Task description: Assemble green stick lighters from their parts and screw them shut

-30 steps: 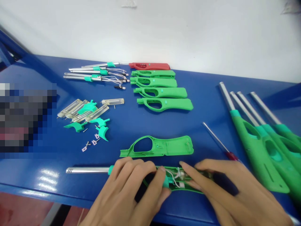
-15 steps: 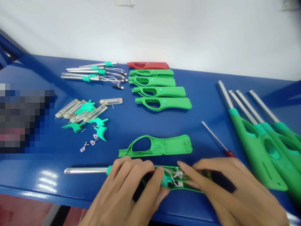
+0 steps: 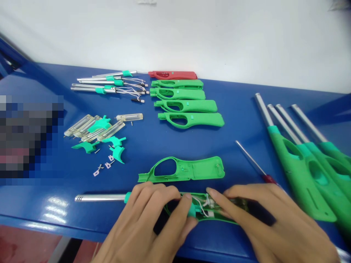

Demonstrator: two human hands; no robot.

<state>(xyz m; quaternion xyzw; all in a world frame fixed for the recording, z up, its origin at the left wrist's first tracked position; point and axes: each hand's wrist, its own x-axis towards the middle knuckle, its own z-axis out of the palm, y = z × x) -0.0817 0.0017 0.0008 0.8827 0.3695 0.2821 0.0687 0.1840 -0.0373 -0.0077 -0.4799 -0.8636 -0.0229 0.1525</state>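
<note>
Near the table's front edge lies an opened green lighter body [image 3: 203, 218] with a metal tube [image 3: 101, 198] pointing left. My left hand [image 3: 156, 215] closes over its middle, fingers and thumb around the teal trigger [image 3: 192, 210]. My right hand [image 3: 255, 212] grips the body's right part, its fingers at a clear fuel tank [image 3: 215, 201] seated inside. White wires [image 3: 202, 207] run between the two hands. Just behind them, a loose green half shell [image 3: 203, 170] rests with its inner side up.
Clear tanks [image 3: 111, 131], teal triggers [image 3: 118, 153] and small metal parts lie left. Behind are tubes with wires [image 3: 93, 89], green shells [image 3: 200, 120] and a red one [image 3: 175, 75]. A screwdriver [image 3: 251, 157] and assembled lighters [image 3: 293, 171] are right.
</note>
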